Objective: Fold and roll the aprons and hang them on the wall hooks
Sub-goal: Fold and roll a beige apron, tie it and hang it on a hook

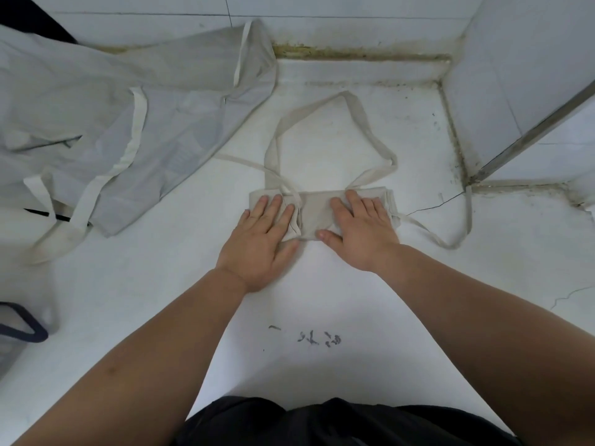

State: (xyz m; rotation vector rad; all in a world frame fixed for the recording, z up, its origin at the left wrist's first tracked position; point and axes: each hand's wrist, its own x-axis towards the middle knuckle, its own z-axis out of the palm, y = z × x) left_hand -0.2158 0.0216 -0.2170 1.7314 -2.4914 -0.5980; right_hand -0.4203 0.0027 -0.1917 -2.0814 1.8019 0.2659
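Observation:
A beige apron (314, 210) lies folded into a narrow band on the white tiled floor (354, 300). Its neck loop (351, 107) spreads out beyond it and a waist tie (463, 220) trails off to the right. My left hand (264, 239) presses flat on the band's left part, fingers straight. My right hand (360, 233) presses flat on its right part, thumb at the near edge. A thin tie (257, 167) runs from the left under my left fingers.
Several unfolded grey aprons (112, 123) with pale straps lie heaped at the left. A tiled wall (354, 27) stands behind, and a wall corner with a metal strip (531, 130) at the right. A dark-edged cloth (19, 329) sits at the left edge.

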